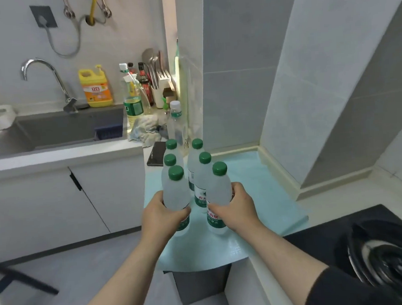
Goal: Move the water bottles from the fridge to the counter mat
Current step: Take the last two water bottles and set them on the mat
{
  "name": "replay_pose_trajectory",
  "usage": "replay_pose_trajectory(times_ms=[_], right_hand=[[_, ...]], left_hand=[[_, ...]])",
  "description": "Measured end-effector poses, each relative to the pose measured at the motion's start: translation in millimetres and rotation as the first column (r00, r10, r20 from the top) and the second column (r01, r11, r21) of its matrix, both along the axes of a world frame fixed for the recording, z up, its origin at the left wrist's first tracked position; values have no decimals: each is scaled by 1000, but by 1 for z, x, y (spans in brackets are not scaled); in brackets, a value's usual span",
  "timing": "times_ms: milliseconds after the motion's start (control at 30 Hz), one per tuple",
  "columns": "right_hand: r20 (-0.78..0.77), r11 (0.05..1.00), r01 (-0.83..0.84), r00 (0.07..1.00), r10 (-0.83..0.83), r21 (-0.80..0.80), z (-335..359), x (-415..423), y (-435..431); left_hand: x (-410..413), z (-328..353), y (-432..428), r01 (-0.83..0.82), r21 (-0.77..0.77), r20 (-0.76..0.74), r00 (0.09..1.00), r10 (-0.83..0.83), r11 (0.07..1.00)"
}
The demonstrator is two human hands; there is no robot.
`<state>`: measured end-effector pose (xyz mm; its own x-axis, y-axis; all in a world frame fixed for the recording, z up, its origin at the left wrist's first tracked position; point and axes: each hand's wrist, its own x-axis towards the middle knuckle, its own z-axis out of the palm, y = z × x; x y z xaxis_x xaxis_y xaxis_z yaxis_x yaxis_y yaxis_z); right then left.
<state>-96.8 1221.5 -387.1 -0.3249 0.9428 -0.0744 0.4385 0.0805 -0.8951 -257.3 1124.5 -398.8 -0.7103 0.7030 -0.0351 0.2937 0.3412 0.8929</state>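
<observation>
Several clear water bottles with green caps stand in two rows on the light turquoise counter mat (257,184). My left hand (162,213) grips the nearest bottle of the left row (175,190) around its middle. My right hand (238,207) grips the nearest bottle of the right row (219,189) the same way. Both held bottles are upright with their bases on or just above the mat's front part. Two more bottles (170,160) stand behind the left one, and two (204,161) behind the right one. The fridge is not in view.
A white-capped bottle (176,120), a crumpled cloth (145,129) and a dark phone (156,153) lie beyond the mat. The sink (58,131) with tap, a yellow detergent jug (96,88) and condiment bottles are at the back left. A black stove with a pan (388,256) is at the right.
</observation>
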Motion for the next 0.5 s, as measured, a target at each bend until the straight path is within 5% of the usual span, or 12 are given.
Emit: replay_pose_trajectory(times_ms=[500], right_hand=[[-89, 1000, -18, 996, 18, 0, -49, -19, 13]], left_hand=[[-10, -43, 21, -63, 18, 32, 998, 62, 998]])
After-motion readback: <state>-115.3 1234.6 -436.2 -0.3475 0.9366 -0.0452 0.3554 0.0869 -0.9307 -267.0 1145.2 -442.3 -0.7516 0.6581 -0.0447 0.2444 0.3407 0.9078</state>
